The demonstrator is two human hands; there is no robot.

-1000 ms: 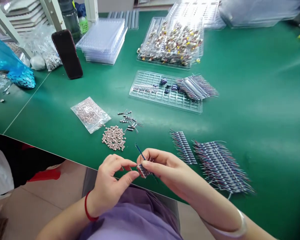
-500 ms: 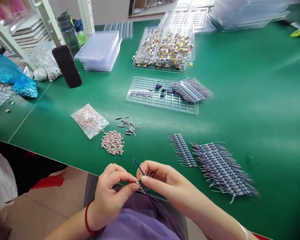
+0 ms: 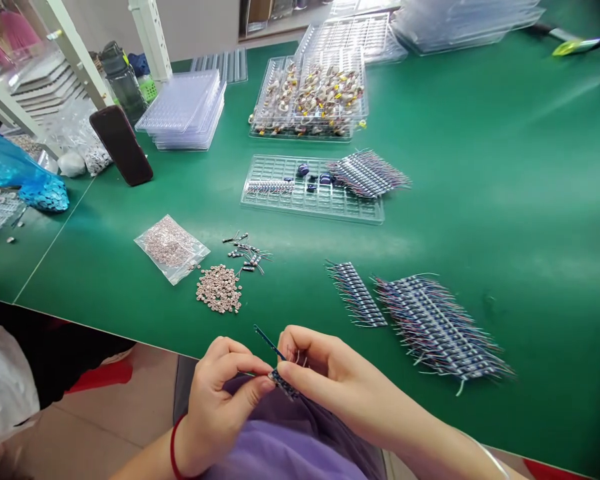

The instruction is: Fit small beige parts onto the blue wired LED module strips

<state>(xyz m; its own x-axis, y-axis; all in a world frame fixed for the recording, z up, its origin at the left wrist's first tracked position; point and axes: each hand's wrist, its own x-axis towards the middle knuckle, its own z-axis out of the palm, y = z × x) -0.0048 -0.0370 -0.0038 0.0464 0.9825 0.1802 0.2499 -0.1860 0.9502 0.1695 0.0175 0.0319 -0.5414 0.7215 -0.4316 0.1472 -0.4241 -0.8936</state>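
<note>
Nearer us than the disc pile (image 3: 219,289), our right hand (image 3: 325,367) curls closed on the small board cluster (image 3: 282,383); our left hand (image 3: 225,393), nearly pinched, meets its edge, gripping what we cannot tell.

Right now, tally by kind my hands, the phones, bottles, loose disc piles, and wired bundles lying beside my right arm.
Hands: 2, left hand and right hand
Phone: 1
Bottle: 1
Disc pile: 1
Wired bundles: 2, small bundle and large bundle
Total: 7

The right hand (image 3: 323,363) partly hides the dark strip (image 3: 267,341) and thin wires (image 3: 301,359) it holds.
</note>
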